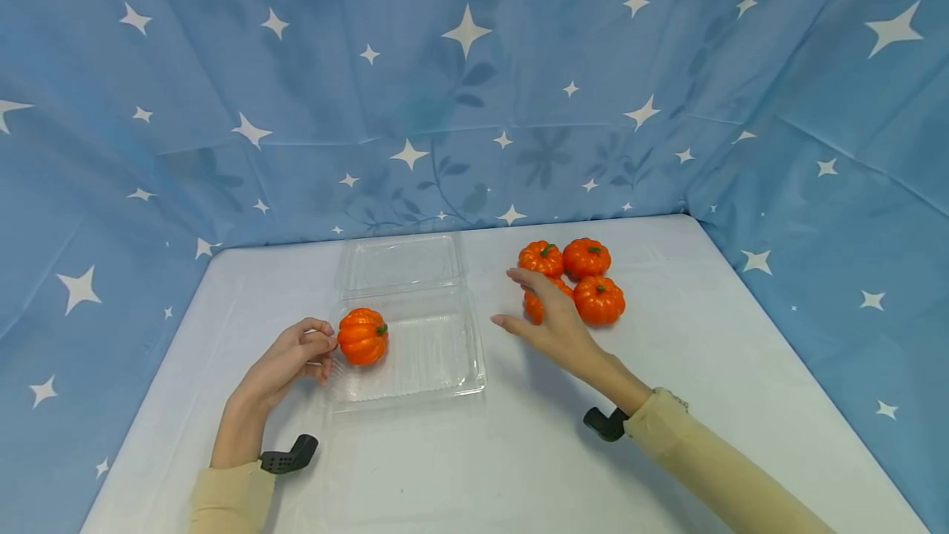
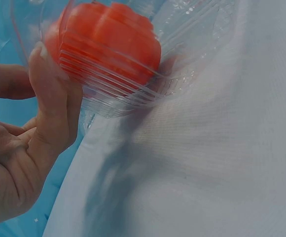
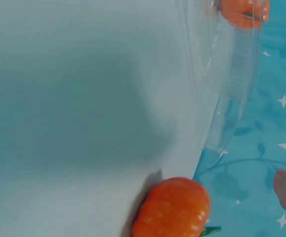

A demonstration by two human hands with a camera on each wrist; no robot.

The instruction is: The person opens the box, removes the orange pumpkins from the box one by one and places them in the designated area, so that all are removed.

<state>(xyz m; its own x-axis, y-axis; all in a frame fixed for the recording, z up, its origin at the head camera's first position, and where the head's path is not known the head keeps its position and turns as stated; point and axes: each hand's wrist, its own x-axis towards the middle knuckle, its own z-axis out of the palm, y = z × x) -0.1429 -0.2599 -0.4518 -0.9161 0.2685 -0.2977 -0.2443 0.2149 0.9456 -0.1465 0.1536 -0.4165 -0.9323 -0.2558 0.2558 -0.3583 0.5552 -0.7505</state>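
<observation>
A clear plastic clamshell box (image 1: 433, 353) lies with its lid (image 1: 404, 262) folded back on the white table. Inside it, against the left wall, sits one small orange pumpkin (image 1: 363, 337) with its green stem pointing right. My left hand (image 1: 285, 363) pinches the box's left edge beside that pumpkin. In the left wrist view, a fingertip (image 2: 40, 52) rests against the ribbed clear wall. My right hand (image 1: 556, 324) hovers with thumb and fingers apart, holding nothing. It partly covers one pumpkin (image 1: 535, 308) in a cluster at the right.
Three other orange pumpkins, a back-left one (image 1: 539, 257), a back-right one (image 1: 587, 259) and a front-right one (image 1: 599, 301), stand close together. Blue star-patterned cloth (image 1: 467, 105) hangs behind the white table (image 1: 415, 468) and at its sides.
</observation>
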